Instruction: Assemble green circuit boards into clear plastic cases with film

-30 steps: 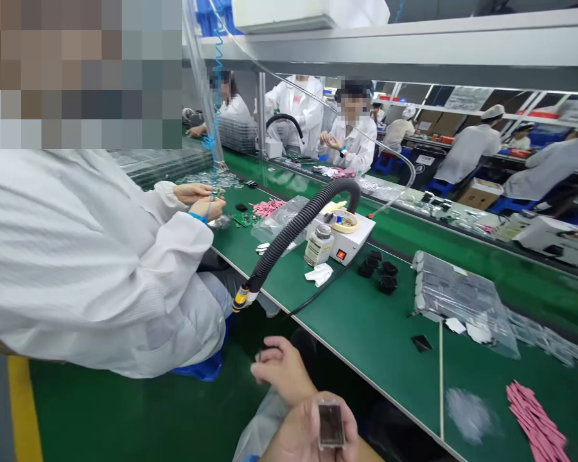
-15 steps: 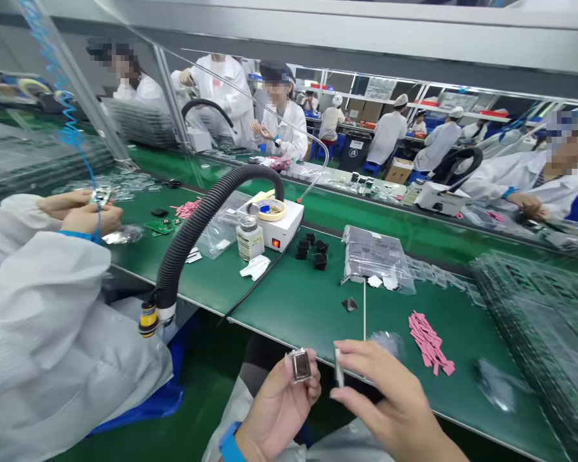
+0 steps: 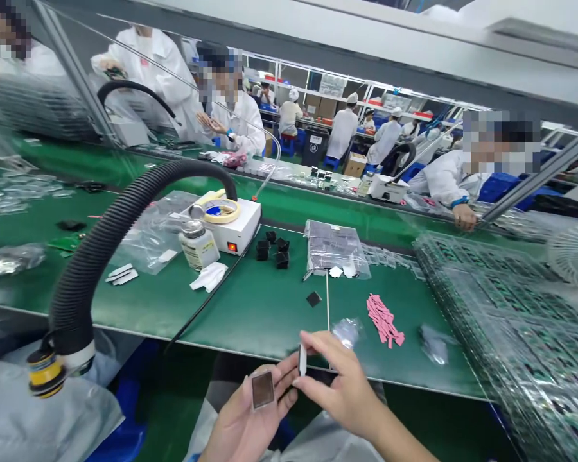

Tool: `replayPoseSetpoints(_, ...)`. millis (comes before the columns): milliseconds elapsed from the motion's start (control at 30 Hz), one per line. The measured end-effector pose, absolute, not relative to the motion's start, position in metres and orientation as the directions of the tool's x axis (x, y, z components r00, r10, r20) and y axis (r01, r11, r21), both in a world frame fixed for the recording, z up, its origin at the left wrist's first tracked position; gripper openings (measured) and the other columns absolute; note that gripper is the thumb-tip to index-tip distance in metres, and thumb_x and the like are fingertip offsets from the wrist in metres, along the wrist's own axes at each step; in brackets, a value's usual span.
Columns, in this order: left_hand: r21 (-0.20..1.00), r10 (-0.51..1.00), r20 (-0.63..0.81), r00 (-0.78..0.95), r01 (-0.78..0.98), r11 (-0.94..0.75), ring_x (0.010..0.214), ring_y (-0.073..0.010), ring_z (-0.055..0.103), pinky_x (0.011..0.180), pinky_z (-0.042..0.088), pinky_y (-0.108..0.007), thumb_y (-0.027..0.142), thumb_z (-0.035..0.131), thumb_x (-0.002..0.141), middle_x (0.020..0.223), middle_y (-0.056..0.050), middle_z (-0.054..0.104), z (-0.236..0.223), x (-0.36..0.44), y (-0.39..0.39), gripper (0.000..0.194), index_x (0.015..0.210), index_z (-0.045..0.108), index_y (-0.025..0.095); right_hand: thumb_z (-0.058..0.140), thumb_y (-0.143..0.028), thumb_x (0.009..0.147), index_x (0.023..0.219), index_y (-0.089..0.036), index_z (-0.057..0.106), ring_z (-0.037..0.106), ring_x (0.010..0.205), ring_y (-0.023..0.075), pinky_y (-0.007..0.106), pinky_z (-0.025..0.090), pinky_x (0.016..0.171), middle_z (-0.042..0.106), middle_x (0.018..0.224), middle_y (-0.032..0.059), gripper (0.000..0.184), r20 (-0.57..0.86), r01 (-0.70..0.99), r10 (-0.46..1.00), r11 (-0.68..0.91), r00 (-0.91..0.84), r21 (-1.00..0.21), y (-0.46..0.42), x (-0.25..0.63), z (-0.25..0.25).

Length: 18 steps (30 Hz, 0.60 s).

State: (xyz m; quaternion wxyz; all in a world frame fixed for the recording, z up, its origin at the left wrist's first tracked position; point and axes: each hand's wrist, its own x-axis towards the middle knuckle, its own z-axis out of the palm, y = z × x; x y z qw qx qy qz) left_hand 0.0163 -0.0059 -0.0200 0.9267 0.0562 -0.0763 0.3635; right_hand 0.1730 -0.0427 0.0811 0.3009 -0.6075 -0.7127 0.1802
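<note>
My left hand is turned palm up over the front edge of the bench, with a small square panel held at the thumb. The panel has a dark brownish face and a pale, clear-looking rim. Close beside it, my right hand pinches a thin flat white piece between thumb and fingertips. That piece is edge-on to me, so its faces are hidden. The left fingertips reach near the white piece; whether they touch it I cannot tell. On the bench beyond lies a dark square sheet.
Pink strips and crumpled clear film lie right of centre. Stacked clear trays fill the right side. A black flexible hose arches from a white box on the left, near a bottle. Co-workers sit across the line.
The view has swung right, so the neighbouring worker has mostly left it. My hands have come closer together, and the panel in my left hand has tilted.
</note>
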Motion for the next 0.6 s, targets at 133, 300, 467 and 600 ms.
replayPoseSetpoints(133, 0.049, 0.624, 0.267, 0.734, -0.657, 0.752, 0.121, -0.0275, 0.048, 0.102, 0.035, -0.039, 0.041, 0.05, 0.086, 0.119, -0.013, 0.064, -0.015, 0.018, -0.003, 0.033, 0.095, 0.071, 0.016, 0.072, -0.028, 0.071, 0.107, -0.025, 0.059, 0.056, 0.102, 0.0165, 0.033, 0.042, 0.096, 0.062, 0.106, 0.0052, 0.038, 0.162, 0.604, 0.986, 0.155, -0.043, -0.782, -0.042, 0.172, 0.081)
replayPoseSetpoints(300, -0.028, 0.625, 0.235, 0.744, -0.638, 0.77, 0.119, -0.0258, 0.05, 0.103, 0.034, -0.038, 0.047, 0.054, 0.083, 0.12, -0.012, 0.064, -0.011, 0.027, -0.007, 0.035, 0.091, 0.072, 0.018, 0.08, -0.026, 0.061, 0.105, -0.021, 0.057, 0.061, 0.088, 0.0135, 0.027, 0.047, 0.081, 0.066, 0.106, 0.0071, 0.049, -0.046, -0.095, 0.994, -0.037, 0.101, -0.995, -0.038, 0.163, 0.068)
replayPoseSetpoints(467, -0.067, 0.625, 0.312, 0.716, -0.64, 0.766, 0.118, -0.0233, 0.052, 0.104, 0.037, -0.037, 0.046, 0.052, 0.084, 0.116, -0.008, 0.067, -0.008, 0.036, -0.01, 0.036, 0.089, 0.073, 0.017, 0.084, -0.028, 0.056, 0.104, -0.021, 0.059, 0.063, 0.087, 0.0114, 0.021, 0.047, 0.078, 0.067, 0.107, 0.006, 0.054, -0.141, -0.349, 0.98, -0.083, 0.143, -0.933, -0.039, 0.15, 0.056)
replayPoseSetpoints(600, -0.121, 0.638, 0.374, 0.673, -0.646, 0.753, 0.115, -0.0238, 0.056, 0.101, 0.042, -0.035, 0.04, 0.05, 0.086, 0.109, -0.006, 0.07, 0.002, 0.038, -0.012, 0.035, 0.092, 0.072, 0.015, 0.084, -0.026, 0.054, 0.097, -0.017, 0.059, 0.063, 0.074, 0.0104, 0.02, 0.046, 0.069, 0.07, 0.09, 0.006, 0.051, -0.155, -0.396, 0.986, -0.116, 0.067, -0.911, -0.039, 0.141, 0.052)
